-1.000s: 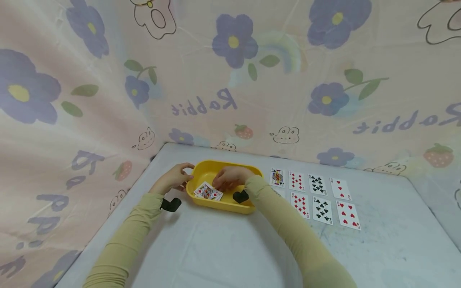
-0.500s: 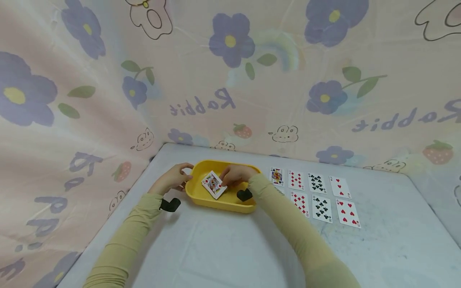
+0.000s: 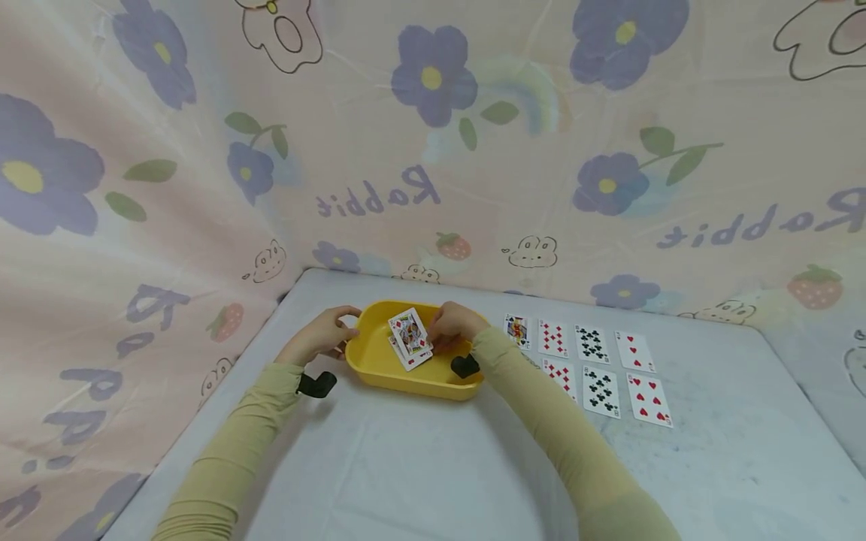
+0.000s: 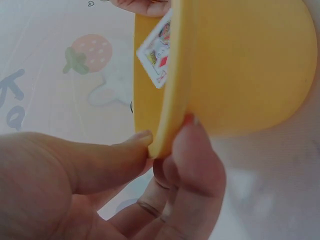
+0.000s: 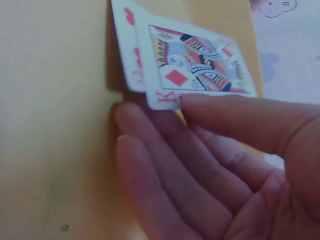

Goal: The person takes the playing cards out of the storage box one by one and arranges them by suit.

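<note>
The thumb and fingers of my left hand (image 3: 319, 334) pinch the left rim of a yellow plastic tray (image 3: 406, 385); the left wrist view shows the thumb inside and fingers outside. Reaching into the tray, my right hand (image 3: 456, 324) pinches a king of diamonds (image 5: 200, 65) at one corner between thumb and fingers. The king is face up and tilted. Behind it, partly covered, lies another card (image 5: 127, 50) with red pips.
Face-up playing cards lie in two rows right of the tray, including a face card (image 3: 517, 330), a clubs card (image 3: 601, 391) and a hearts card (image 3: 649, 398). The right sleeve (image 3: 534, 406) hides part of the front row. A patterned cloth wall (image 3: 379, 225) stands behind.
The right hand has moved slightly right and back within the tray. The king of diamonds has turned and lifted away from the card under it. The left hand keeps its grip on the rim.
</note>
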`<act>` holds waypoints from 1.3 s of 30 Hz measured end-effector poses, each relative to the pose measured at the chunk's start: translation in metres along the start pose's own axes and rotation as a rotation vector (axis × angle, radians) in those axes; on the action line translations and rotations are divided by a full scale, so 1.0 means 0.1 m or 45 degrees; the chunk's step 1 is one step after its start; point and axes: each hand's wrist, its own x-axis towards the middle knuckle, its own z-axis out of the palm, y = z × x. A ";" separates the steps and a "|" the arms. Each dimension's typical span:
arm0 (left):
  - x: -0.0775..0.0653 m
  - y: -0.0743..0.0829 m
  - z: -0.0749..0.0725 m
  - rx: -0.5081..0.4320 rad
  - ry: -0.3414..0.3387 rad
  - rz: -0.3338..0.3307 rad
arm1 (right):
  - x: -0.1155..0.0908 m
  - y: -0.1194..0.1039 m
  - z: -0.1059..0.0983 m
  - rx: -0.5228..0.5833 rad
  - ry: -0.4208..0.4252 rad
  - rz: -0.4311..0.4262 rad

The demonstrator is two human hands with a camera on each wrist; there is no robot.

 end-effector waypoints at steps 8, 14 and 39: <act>-0.03 0.03 0.00 0.021 0.003 -0.020 | -0.11 -0.02 -0.12 0.026 -0.010 -0.075; -0.03 0.03 -0.01 0.013 -0.015 -0.013 | -0.33 -0.03 -0.27 0.145 0.025 -0.196; 0.00 -0.04 -0.02 -0.030 -0.033 0.036 | -1.71 1.31 -0.73 0.259 0.094 -0.324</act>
